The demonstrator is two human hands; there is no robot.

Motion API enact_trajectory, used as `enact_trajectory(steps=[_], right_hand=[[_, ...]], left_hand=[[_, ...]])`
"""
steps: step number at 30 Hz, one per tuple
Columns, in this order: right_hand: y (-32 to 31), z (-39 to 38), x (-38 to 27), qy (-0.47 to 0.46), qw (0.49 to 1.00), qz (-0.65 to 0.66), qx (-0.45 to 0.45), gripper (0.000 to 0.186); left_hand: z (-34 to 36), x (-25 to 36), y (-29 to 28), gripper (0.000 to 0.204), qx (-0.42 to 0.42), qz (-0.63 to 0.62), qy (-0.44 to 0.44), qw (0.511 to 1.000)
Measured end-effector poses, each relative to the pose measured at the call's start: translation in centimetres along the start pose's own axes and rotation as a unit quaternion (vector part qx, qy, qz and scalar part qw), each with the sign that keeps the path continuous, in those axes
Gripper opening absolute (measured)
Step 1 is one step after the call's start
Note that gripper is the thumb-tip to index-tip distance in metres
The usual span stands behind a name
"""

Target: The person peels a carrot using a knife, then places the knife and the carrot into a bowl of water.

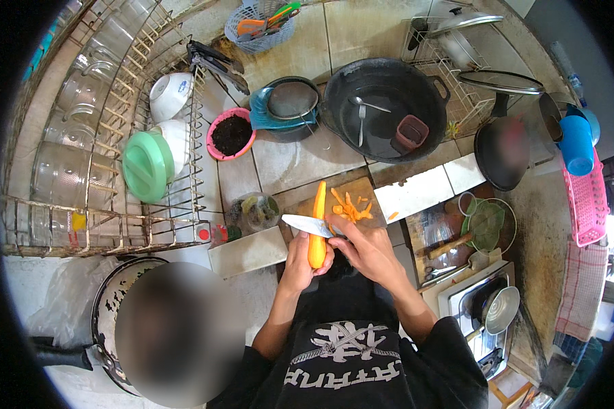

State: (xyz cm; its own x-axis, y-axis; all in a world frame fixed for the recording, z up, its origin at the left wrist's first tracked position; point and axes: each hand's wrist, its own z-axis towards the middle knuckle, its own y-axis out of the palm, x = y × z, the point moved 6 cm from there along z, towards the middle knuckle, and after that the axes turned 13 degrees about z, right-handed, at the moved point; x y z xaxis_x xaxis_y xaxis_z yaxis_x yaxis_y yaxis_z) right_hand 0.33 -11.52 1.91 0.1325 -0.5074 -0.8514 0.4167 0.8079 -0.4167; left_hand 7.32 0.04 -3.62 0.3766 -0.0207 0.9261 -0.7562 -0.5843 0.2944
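My left hand (300,264) is closed round the lower part of a peeled orange carrot (317,251), whose thin end points away from me. In my right hand (363,247) is a knife (304,223), its broad pale blade lying across the carrot and pointing left. Beneath and beyond them is a wooden cutting board (356,189). Orange carrot peelings (351,206) lie heaped on the board, to the right of the carrot. My right fingers cover most of the knife's handle.
A large black pan (351,78) holding a fork, a spoon and a reddish dish stands beyond the board. A pink pot of dark soil (230,134) and a wire dish rack (109,163) are left. A stove (474,300) with a small pan is right.
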Motion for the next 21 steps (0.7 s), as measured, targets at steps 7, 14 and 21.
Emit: enact_trajectory(steps=[7,14,21], right_hand=[[-0.2,-0.3,2.2,0.123,0.989,0.079,0.002,0.034],[1.3,-1.6,8.0,0.200,0.978,0.051,0.005,0.027],[1.2,-3.1,10.1,0.216,0.975,0.047,0.013,0.027]], left_hand=[[1.3,-1.0,-1.8,0.052,0.019,-0.029,-0.025,0.999],[2.6,-4.0,-4.6,0.044,0.034,0.014,-0.059,0.998],[3.2,-5.1,-4.9,0.042,0.065,0.036,-0.087,0.993]])
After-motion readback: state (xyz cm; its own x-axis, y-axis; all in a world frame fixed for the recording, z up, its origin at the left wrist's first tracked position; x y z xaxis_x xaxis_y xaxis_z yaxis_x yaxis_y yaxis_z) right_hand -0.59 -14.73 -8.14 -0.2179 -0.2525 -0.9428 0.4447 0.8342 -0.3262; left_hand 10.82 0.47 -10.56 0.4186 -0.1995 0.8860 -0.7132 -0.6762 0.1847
